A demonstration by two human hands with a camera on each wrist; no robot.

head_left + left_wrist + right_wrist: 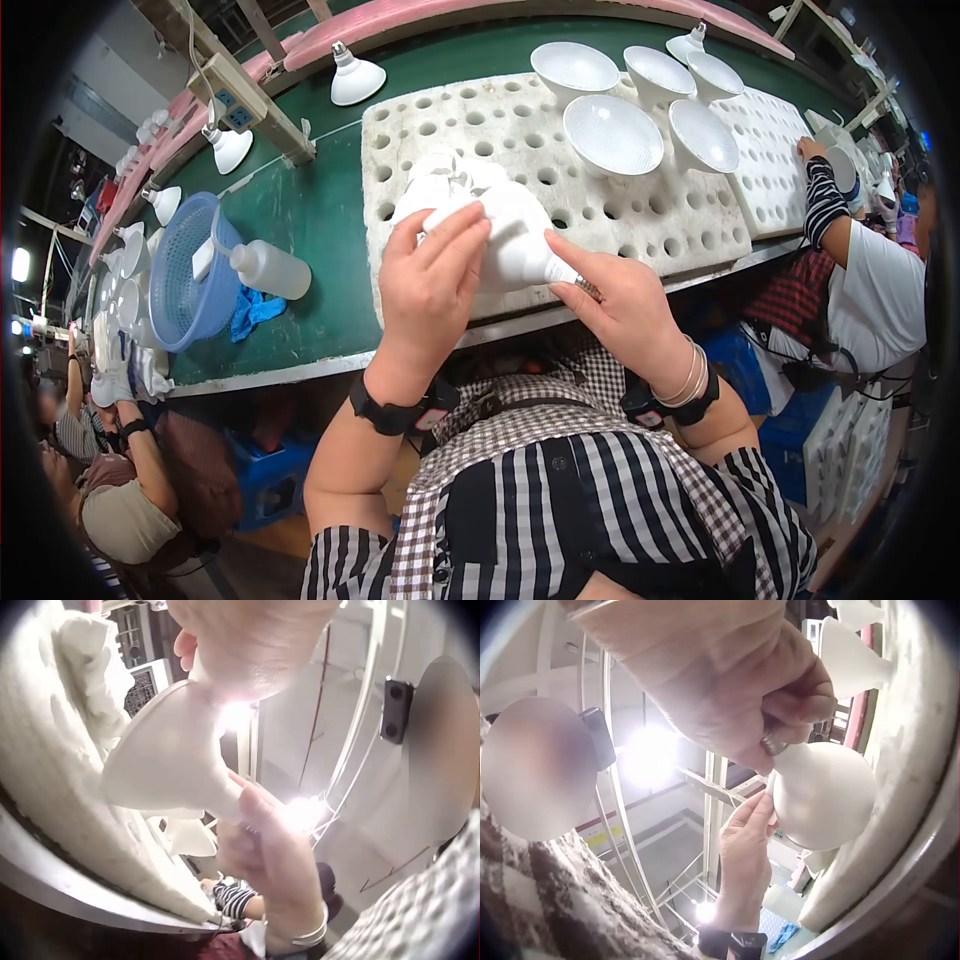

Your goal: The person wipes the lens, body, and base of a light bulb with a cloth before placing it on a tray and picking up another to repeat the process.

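Note:
A white cone-shaped lamp [515,245] is held tilted above the foam board, its metal screw base toward the right hand [635,315]. That hand pinches the lamp by the base between thumb and fingers; in the right wrist view the metal thread [772,742] shows at its fingertips. The left hand [430,285] pinches a small white piece [440,215] against the lamp's side; what the piece is cannot be told. From the left wrist the lamp [165,750] is seen side-on between both hands. Crumpled white cloth [94,664] lies on the foam behind it.
The holed foam board [400,150] bears several upturned lamps [612,135] at its back right. On the green table [330,220], to the left, are a blue basket [185,280], a white bottle [275,272] and a blue cloth [255,312]. Other people sit at both sides.

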